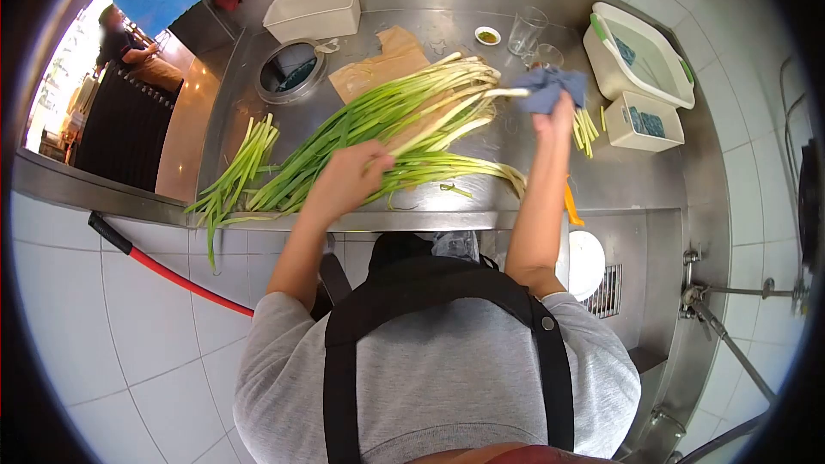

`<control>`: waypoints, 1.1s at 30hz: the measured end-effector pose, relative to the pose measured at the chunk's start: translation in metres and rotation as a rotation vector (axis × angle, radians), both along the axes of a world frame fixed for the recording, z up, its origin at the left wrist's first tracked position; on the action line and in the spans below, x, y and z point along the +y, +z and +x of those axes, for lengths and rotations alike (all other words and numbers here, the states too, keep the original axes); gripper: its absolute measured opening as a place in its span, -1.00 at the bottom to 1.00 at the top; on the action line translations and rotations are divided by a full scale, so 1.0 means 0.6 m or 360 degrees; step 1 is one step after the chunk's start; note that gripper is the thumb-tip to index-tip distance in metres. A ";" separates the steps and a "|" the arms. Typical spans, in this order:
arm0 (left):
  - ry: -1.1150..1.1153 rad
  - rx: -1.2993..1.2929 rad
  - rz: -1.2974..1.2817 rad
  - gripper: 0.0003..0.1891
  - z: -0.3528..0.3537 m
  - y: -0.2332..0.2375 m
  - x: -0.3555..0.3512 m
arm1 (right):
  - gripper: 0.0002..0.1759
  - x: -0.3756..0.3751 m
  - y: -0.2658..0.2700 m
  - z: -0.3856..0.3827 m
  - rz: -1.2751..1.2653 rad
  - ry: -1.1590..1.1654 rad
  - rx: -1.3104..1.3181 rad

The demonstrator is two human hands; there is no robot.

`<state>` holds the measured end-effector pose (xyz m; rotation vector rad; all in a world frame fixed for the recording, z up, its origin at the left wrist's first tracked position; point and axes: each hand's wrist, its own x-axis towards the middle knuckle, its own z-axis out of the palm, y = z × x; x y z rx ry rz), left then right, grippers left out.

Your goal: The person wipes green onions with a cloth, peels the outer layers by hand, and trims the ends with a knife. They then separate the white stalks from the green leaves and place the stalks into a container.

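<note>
A large pile of long green onions [344, 133] lies across the steel counter, green tops to the left and pale ends to the right. My left hand [359, 174] is closed around a stalk over the lower part of the pile. Off to the right, my right hand [553, 116] grips a blue-grey cloth [545, 90], and the white end of a stalk runs into the cloth. Short cut pieces [585, 132] lie just right of that hand. Brown paper [378, 64] sits partly under the pile.
A white bin [311, 13] and a round opening [290, 71] are at the back left. A small dish [487, 36] and a glass [527, 30] stand behind the pile. White tubs [640, 56] are at the right. Another person [137, 56] is beyond the opening at left.
</note>
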<state>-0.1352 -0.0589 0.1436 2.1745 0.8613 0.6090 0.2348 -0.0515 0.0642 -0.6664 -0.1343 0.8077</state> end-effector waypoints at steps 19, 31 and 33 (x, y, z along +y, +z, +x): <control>0.0480 -0.0047 0.0164 -0.81 0.087 -0.070 0.003 | -0.56 -0.015 0.024 -0.227 -0.0747 0.0889 -0.1217; 0.0494 0.0116 0.0347 -0.76 0.104 -0.085 -0.008 | -0.55 -0.018 -0.003 -0.202 -0.0990 0.0610 -0.1875; 0.0469 0.0017 0.0268 -0.77 0.103 -0.092 -0.003 | -0.55 -0.022 0.001 -0.197 -0.1029 0.0678 -0.1787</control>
